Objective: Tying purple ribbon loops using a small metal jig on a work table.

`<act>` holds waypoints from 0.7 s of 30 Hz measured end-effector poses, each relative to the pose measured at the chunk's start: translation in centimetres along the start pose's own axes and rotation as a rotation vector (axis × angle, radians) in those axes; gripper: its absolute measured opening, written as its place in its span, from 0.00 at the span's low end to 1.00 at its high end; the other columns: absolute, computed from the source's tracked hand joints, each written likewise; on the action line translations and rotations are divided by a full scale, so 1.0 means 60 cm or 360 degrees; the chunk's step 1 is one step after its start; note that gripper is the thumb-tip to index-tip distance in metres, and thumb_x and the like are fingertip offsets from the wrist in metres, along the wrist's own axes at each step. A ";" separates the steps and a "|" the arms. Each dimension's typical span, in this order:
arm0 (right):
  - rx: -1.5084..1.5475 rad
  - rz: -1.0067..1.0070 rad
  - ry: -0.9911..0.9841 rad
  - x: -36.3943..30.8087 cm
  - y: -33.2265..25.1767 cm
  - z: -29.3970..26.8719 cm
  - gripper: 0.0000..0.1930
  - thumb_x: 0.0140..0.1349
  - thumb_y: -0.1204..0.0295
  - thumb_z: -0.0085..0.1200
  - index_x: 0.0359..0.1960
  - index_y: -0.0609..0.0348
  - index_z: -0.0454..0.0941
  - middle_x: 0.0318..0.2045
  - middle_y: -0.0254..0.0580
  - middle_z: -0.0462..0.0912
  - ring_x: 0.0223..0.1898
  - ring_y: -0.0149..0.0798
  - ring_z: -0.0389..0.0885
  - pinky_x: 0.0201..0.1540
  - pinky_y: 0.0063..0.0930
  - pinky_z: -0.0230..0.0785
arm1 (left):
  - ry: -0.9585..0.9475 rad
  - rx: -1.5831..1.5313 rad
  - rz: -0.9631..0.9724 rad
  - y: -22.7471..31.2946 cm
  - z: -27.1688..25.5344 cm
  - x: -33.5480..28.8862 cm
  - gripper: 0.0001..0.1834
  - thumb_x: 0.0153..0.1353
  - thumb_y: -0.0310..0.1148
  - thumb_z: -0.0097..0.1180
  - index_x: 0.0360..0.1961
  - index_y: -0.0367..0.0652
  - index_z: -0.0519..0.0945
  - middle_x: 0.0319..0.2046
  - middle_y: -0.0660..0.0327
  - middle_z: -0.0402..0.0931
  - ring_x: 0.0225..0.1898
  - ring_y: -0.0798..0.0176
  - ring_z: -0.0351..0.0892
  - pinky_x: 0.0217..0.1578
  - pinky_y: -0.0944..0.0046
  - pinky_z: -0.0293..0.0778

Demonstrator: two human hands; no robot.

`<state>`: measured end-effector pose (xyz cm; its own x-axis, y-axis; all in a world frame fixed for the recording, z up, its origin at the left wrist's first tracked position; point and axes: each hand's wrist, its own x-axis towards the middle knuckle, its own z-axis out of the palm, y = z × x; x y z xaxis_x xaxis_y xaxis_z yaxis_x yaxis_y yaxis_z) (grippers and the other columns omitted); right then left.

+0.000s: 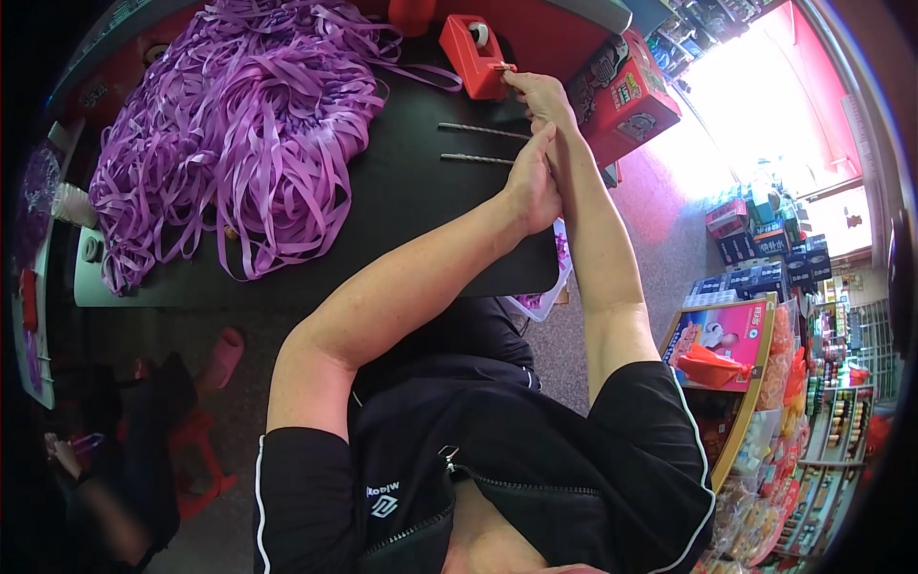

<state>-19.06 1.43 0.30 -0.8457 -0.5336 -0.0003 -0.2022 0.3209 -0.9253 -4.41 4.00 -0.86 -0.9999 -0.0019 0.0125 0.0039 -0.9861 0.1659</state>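
My right hand (pixel 543 98) reaches to the front of a red tape dispenser (pixel 474 57) at the table's far edge. Its fingertips are pinched at the cutter, where the tape end sits; the clear tape itself barely shows. My left hand (pixel 534 184) lies against the right wrist, thumb pointing up along it. The left fingers look curled, and whatever they hold is hidden. Two thin twisted metal rods (pixel 470 127) lie on the black table (pixel 411 206) beside my hands. A big tangled heap of purple ribbon straps (pixel 277 124) covers the table's left part.
A red box (pixel 626 100) stands just right of my right hand. Below the table's right corner is a white tray (pixel 542 301) with purple bits. Another person's hand (pixel 65 457) shows at lower left, near a red stool (pixel 203 464). Shop shelves and boxes (pixel 755 230) line the right.
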 end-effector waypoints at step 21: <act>-0.0068 0.0007 -0.0316 -0.089 -0.042 -0.073 0.17 0.59 0.61 0.60 0.39 0.64 0.83 0.32 0.35 0.81 0.29 0.26 0.74 0.34 0.22 0.66 | 0.0298 0.0160 -0.0020 -0.002 -0.001 0.011 0.32 0.65 0.56 0.43 0.61 0.45 0.61 0.63 0.36 0.52 0.66 0.40 0.51 0.67 0.46 0.42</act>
<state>-16.21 6.90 4.29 -0.7334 -0.6746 -0.0832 -0.2228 0.3543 -0.9082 -5.08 4.08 -0.95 -0.9846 -0.0297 -0.1720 -0.0167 -0.9648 0.2623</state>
